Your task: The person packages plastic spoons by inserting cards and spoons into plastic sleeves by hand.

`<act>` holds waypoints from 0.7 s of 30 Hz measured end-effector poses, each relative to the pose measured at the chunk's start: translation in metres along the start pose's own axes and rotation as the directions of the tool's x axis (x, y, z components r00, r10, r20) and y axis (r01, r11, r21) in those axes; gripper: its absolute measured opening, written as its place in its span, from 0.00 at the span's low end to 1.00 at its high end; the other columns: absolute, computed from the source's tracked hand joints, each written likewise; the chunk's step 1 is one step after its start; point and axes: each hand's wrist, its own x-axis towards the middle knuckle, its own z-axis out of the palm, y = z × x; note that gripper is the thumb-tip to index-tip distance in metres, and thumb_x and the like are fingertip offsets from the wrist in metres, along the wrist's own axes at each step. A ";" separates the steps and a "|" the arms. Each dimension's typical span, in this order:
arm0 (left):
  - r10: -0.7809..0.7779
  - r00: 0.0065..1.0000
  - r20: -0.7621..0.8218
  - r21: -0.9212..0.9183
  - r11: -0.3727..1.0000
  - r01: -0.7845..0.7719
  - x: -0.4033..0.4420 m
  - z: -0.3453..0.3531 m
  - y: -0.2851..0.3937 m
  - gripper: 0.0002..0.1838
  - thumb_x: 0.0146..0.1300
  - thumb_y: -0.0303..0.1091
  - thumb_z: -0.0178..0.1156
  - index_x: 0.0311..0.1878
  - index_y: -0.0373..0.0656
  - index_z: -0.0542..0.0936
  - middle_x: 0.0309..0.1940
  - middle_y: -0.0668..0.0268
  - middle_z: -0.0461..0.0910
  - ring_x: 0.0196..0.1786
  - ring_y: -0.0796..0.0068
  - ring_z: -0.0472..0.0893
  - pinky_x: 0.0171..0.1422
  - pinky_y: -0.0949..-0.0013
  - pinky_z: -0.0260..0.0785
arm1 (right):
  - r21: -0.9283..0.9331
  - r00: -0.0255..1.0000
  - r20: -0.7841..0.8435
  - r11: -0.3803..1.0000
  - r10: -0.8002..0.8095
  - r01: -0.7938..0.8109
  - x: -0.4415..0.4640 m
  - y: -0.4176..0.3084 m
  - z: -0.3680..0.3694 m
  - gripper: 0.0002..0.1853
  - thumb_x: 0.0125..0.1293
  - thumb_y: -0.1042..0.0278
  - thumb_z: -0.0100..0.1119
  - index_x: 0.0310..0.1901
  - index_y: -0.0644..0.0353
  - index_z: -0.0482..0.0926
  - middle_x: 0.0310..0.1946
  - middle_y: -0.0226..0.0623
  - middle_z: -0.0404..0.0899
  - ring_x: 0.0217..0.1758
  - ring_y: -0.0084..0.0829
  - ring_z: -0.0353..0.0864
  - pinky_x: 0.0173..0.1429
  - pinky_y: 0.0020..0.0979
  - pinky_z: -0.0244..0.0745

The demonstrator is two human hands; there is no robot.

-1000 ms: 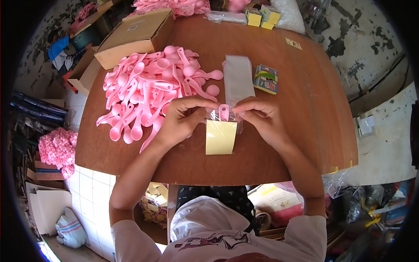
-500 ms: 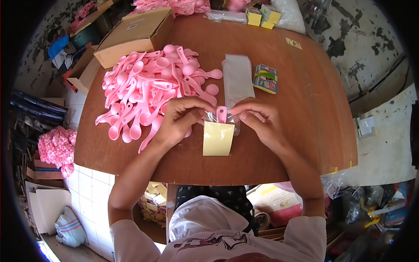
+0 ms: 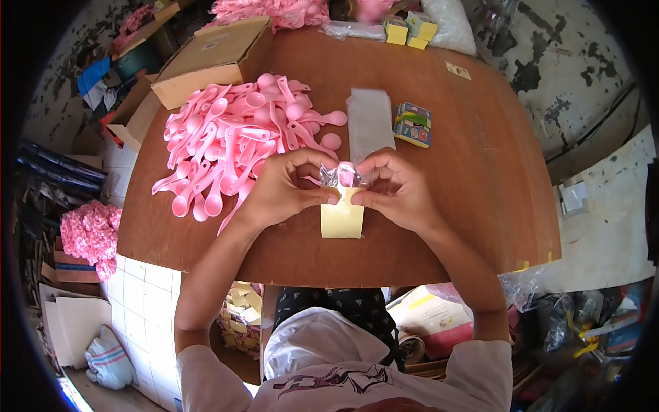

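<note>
A clear plastic bag [image 3: 329, 176] with a pale yellow card [image 3: 342, 221] and a pink spoon [image 3: 347, 174] in it is held upright between my two hands. My left hand [image 3: 294, 184] pinches its left side, thumb on the card's upper edge and fingers behind. On the right side my right hand [image 3: 391, 187] grips the same way. Only the spoon's handle end shows above the card. Beyond my hands lies a stack of clear bags [image 3: 369, 120]. Beside that stack sits a pile of printed cards [image 3: 413, 125]. A heap of pink spoons [image 3: 233, 141] spreads to the left.
A cardboard box [image 3: 213, 58] stands at the table's back left. Along the back edge are stacks of yellow cards [image 3: 420, 27] and a white plastic bundle [image 3: 449, 27]. A box of card packets [image 3: 240, 312] is below the table's front edge [image 3: 274, 281].
Both thumbs have moved down onto the card's upper edge, and my hands have come closer together. The bag's top is now bunched around the spoon handle.
</note>
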 end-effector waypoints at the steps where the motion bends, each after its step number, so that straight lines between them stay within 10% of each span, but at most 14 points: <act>1: 0.002 1.000 -0.002 0.002 1.000 -0.002 -0.002 0.000 0.004 0.22 0.49 0.16 0.73 0.49 0.34 0.78 0.44 0.63 0.81 0.43 0.78 0.82 0.46 0.76 0.77 | 0.000 1.000 0.002 1.000 -0.003 0.003 -0.001 -0.002 0.000 0.20 0.55 0.81 0.71 0.49 0.65 0.75 0.43 0.33 0.79 0.43 0.21 0.82 0.44 0.23 0.80; 11: 0.028 0.933 0.358 0.173 0.980 -0.096 -0.138 -0.034 0.057 0.15 0.48 0.21 0.74 0.42 0.39 0.85 0.40 0.63 0.85 0.41 0.72 0.86 0.40 0.71 0.79 | 0.081 0.988 -0.106 0.991 0.111 -0.103 0.006 -0.016 -0.018 0.14 0.65 0.77 0.62 0.52 0.65 0.74 0.38 0.32 0.76 0.36 0.19 0.79 0.42 0.21 0.78; 14: -0.193 0.955 0.225 0.262 0.956 0.131 -0.205 -0.046 0.036 0.16 0.48 0.20 0.73 0.43 0.39 0.84 0.43 0.61 0.85 0.42 0.71 0.86 0.40 0.71 0.80 | -0.108 0.975 -0.171 0.981 0.140 -0.160 0.014 -0.017 -0.030 0.10 0.64 0.77 0.62 0.47 0.68 0.78 0.39 0.33 0.79 0.37 0.20 0.80 0.41 0.22 0.77; 16: -0.540 0.813 -0.218 0.402 0.710 0.578 -0.239 -0.050 0.019 0.21 0.50 0.21 0.72 0.49 0.41 0.82 0.47 0.59 0.84 0.45 0.67 0.86 0.45 0.68 0.80 | -0.324 0.987 -0.125 0.936 0.104 -0.140 0.020 -0.019 -0.036 0.10 0.65 0.76 0.61 0.48 0.66 0.79 0.39 0.33 0.79 0.38 0.21 0.79 0.42 0.24 0.76; 17: -0.546 0.809 -0.218 0.402 0.705 0.584 -0.260 -0.051 0.010 0.21 0.50 0.21 0.72 0.49 0.41 0.82 0.47 0.59 0.84 0.45 0.67 0.86 0.45 0.68 0.80 | -0.525 0.995 -0.071 0.845 0.074 -0.100 0.022 -0.018 -0.037 0.10 0.66 0.76 0.59 0.48 0.64 0.80 0.40 0.33 0.79 0.39 0.21 0.78 0.43 0.25 0.76; 19: -0.496 0.823 -0.275 0.853 0.268 0.447 -0.284 -0.052 0.000 0.25 0.52 0.24 0.70 0.56 0.43 0.78 0.49 0.59 0.82 0.52 0.64 0.83 0.52 0.64 0.79 | -0.639 0.995 -0.066 0.769 -0.074 0.015 0.024 -0.004 -0.036 0.10 0.60 0.72 0.63 0.43 0.65 0.82 0.38 0.41 0.81 0.35 0.37 0.83 0.40 0.34 0.78; 21: -0.732 0.648 -0.210 0.730 0.324 0.602 -0.282 -0.050 0.005 0.27 0.55 0.30 0.70 0.59 0.43 0.75 0.51 0.59 0.81 0.56 0.61 0.80 0.56 0.63 0.77 | -0.815 0.988 -0.025 0.575 -0.155 0.070 0.021 0.014 -0.037 0.08 0.59 0.72 0.64 0.40 0.63 0.83 0.37 0.40 0.81 0.34 0.41 0.82 0.37 0.36 0.77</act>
